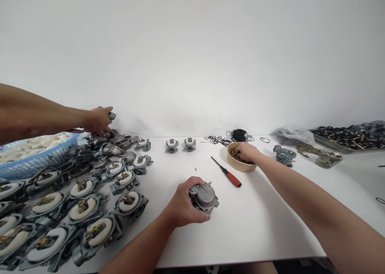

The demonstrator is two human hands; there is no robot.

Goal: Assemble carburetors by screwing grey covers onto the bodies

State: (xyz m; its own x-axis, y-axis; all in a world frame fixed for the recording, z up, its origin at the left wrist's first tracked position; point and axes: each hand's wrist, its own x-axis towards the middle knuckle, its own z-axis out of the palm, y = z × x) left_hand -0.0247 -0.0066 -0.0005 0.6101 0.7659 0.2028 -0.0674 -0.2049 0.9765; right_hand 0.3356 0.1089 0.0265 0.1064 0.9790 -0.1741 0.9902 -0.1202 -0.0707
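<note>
My left hand grips a grey metal carburetor with its bowl on, held on the white table near the front middle. My right hand reaches forward into a tan round bowl of small brass parts, fingers down among them. Whether the fingers hold a part is hidden. A red-handled screwdriver lies between the carburetor and the bowl.
Several open carburetors with white floats cover the left of the table, two more at the back. Another person's hand reaches over them beside a blue basket. Black O-rings, a bag and a parts tray lie back right.
</note>
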